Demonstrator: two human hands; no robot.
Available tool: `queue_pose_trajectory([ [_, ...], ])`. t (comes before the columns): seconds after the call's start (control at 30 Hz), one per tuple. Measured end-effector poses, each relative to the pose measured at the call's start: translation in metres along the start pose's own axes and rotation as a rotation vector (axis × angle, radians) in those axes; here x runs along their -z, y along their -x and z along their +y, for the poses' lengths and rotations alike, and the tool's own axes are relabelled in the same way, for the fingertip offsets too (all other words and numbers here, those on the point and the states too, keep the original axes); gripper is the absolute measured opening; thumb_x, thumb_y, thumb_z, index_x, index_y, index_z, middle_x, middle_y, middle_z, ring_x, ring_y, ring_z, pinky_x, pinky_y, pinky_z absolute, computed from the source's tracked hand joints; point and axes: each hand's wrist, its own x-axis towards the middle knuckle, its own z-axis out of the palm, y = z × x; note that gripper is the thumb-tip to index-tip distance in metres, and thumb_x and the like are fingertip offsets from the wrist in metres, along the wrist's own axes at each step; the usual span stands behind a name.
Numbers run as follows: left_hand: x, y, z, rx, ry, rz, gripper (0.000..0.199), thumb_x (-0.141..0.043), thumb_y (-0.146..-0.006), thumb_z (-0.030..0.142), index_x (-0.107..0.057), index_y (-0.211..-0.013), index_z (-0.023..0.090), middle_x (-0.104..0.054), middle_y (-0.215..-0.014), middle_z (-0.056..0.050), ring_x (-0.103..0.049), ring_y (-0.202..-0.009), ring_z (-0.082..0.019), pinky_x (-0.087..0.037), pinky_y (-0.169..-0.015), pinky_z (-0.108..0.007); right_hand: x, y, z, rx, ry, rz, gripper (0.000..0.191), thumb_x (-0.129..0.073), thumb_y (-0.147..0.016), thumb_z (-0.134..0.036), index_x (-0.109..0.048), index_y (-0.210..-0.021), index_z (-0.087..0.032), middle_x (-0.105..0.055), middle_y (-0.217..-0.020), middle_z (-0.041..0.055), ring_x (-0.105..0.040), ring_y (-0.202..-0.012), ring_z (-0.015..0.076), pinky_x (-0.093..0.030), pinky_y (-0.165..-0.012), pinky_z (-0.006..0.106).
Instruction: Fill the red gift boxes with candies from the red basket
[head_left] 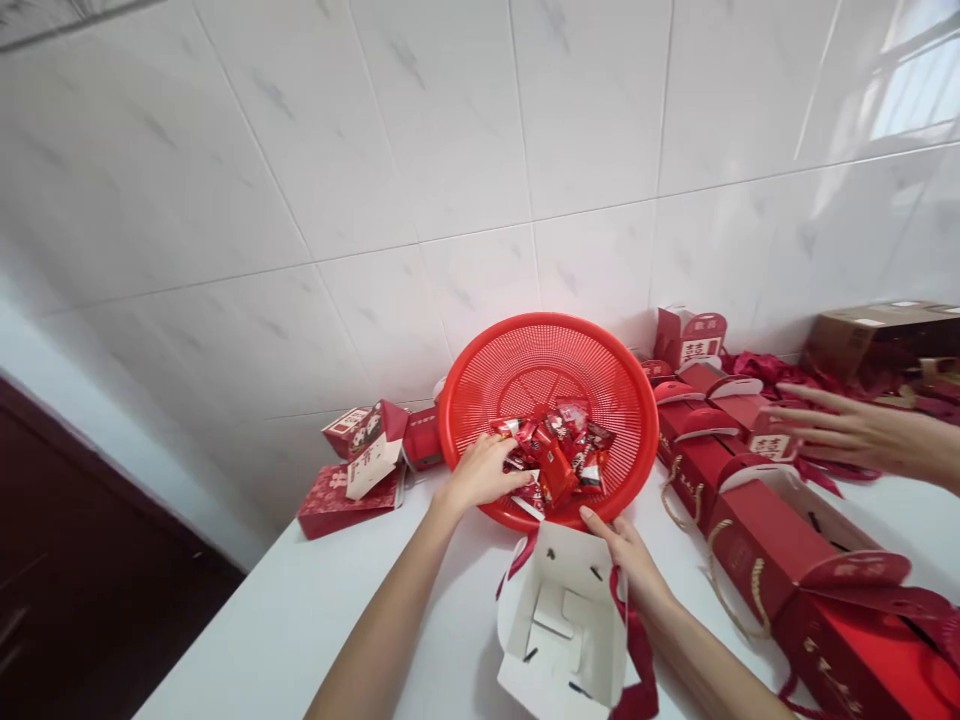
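A red plastic basket (551,335) leans against the tiled wall, with several red wrapped packets (559,470) in its lower part. My left hand (487,470) reaches over the rim, its fingers curled among the packets; what they hold, if anything, is hidden. An open box (566,620), white inside with dark red ribbon, stands in front of the basket, its interior bare. At its back right corner my right hand (630,555) grips the box, thumb near the basket's rim.
Red gift boxes with rope handles (765,530) line the right side of the white table (300,620). Other red boxes (352,495) lie left of the basket. Another person's hand (840,430) reaches in from the right. A cardboard box (862,335) sits at the back right.
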Motion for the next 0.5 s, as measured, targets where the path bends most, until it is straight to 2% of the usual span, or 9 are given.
queue_pose_trajectory([
  [0.1, -0.004, -0.001, 0.0, 0.013, 0.045, -0.056, 0.045, -0.065, -0.083, 0.047, -0.067, -0.119, 0.02, -0.069, -0.121, -0.012, -0.06, -0.115, -0.034, -0.05, -0.095, -0.042, -0.001, 0.005, -0.005, 0.07, -0.005, -0.026, 0.022, -0.064, -0.096, -0.035, -0.065, -0.102, -0.014, -0.071, -0.087, 0.0007, -0.068, -0.068, 0.0116, -0.057, -0.064, 0.027],
  [0.2, -0.012, -0.005, -0.002, 0.045, 0.132, -0.055, 0.043, -0.064, -0.083, 0.045, -0.068, -0.121, 0.023, -0.07, -0.121, -0.009, -0.063, -0.114, -0.032, -0.05, -0.096, -0.039, -0.002, 0.013, -0.016, 0.152, 0.001, -0.06, 0.032, -0.078, -0.079, -0.043, -0.064, -0.092, -0.016, -0.072, -0.073, 0.0002, -0.069, -0.062, 0.0151, -0.056, -0.061, 0.027],
  [0.3, -0.018, -0.01, -0.004, 0.041, 0.207, -0.054, 0.045, -0.063, -0.082, 0.038, -0.067, -0.125, 0.024, -0.07, -0.123, -0.008, -0.064, -0.114, -0.03, -0.049, -0.098, -0.037, -0.004, 0.021, -0.026, 0.233, 0.036, -0.071, 0.043, -0.083, -0.064, -0.052, -0.064, -0.085, -0.02, -0.074, -0.072, 0.0014, -0.073, -0.068, 0.0206, -0.057, -0.065, 0.03],
  [0.4, -0.02, -0.014, -0.003, 0.01, 0.267, -0.044, 0.045, -0.063, -0.08, 0.031, -0.069, -0.124, 0.022, -0.072, -0.119, -0.007, -0.066, -0.112, -0.028, -0.049, -0.097, -0.035, -0.004, 0.027, -0.031, 0.306, 0.113, -0.025, 0.046, -0.081, -0.061, -0.058, -0.065, -0.082, -0.02, -0.074, -0.074, 0.0031, -0.073, -0.072, 0.0215, -0.056, -0.065, 0.029],
  [0.5, -0.021, -0.017, 0.0, -0.002, 0.291, -0.053, 0.046, -0.062, -0.079, 0.03, -0.07, -0.123, 0.02, -0.073, -0.119, -0.008, -0.066, -0.112, -0.028, -0.05, -0.097, -0.033, -0.001, 0.028, -0.032, 0.378, 0.212, 0.051, 0.048, -0.078, -0.064, -0.061, -0.065, -0.086, -0.02, -0.072, -0.07, 0.0034, -0.068, -0.068, 0.02, -0.05, -0.058, 0.026],
])
